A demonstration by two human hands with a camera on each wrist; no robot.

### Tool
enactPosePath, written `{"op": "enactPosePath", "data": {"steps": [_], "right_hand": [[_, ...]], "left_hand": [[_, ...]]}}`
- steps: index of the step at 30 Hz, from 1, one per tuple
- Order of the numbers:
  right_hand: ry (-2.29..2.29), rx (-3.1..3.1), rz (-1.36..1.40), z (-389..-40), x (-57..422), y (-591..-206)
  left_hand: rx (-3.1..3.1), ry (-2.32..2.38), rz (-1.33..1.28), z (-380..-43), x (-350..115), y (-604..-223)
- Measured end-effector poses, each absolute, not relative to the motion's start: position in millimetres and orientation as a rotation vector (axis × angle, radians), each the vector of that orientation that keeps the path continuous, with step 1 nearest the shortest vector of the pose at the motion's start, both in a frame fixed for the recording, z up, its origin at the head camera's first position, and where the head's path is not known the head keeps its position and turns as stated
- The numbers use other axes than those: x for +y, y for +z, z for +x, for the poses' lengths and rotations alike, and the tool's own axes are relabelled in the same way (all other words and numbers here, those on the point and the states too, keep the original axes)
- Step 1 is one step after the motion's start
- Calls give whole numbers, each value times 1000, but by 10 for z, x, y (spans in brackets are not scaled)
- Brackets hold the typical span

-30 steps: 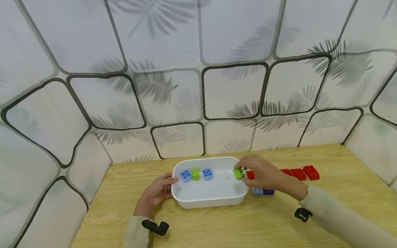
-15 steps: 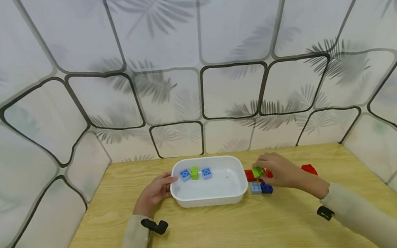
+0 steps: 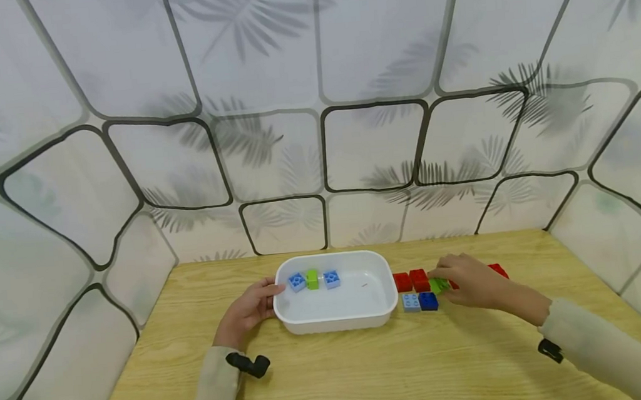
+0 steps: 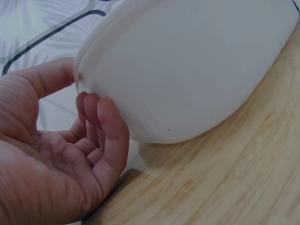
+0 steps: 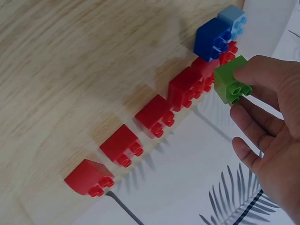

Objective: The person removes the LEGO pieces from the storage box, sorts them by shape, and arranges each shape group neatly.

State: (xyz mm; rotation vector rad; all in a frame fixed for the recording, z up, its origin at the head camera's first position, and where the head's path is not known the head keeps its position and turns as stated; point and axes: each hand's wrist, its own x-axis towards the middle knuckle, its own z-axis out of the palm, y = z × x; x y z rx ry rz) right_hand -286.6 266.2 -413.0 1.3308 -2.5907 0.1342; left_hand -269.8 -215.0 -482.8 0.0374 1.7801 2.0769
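Thumb over the rim and fingers against the outer wall, my left hand (image 3: 252, 309) grips the left end of a white plastic tub (image 3: 341, 324). In the left wrist view, the bent fingers of that hand (image 4: 70, 140) touch the side of the tub (image 4: 187, 70). Inside lie a green toy brick (image 3: 312, 280) between two light blue bricks (image 3: 297, 282). To the right of the tub, my right hand (image 3: 468, 279) pinches another green brick (image 5: 228, 82) between thumb and fingertips. It is held over a row of red bricks (image 5: 186, 87), studs visible in the right wrist view.
The red bricks (image 3: 402, 283) run rightward from the tub, partly hidden behind my right hand. In front of them sit a light blue brick (image 3: 411, 303) and a dark blue brick (image 3: 428, 302), side by side. A patterned wall covering (image 3: 278, 165) rises behind the wooden table (image 3: 335, 381).
My right hand has carried the green brick from the tub's right end out to the right, over the red row. My left hand keeps its hold on the tub.
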Motion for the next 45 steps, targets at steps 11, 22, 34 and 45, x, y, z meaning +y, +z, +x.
{"op": "enactPosePath", "data": {"steps": [11, 22, 34, 45], "right_hand": [[191, -2617, 1328, -2864, 2759, -4233], [165, -2676, 1322, -2843, 2761, -4327], [112, -2645, 1323, -2851, 2774, -4393], [102, -2692, 1314, -2835, 2712, -4364]], "left_hand": [[1750, 2094, 43, -2719, -2153, -4828], [1765, 2095, -29, -2704, -2127, -4833], [1747, 2104, -7, -2697, -2139, -4828], [1755, 2097, -13, -2696, -2142, -4820]]}}
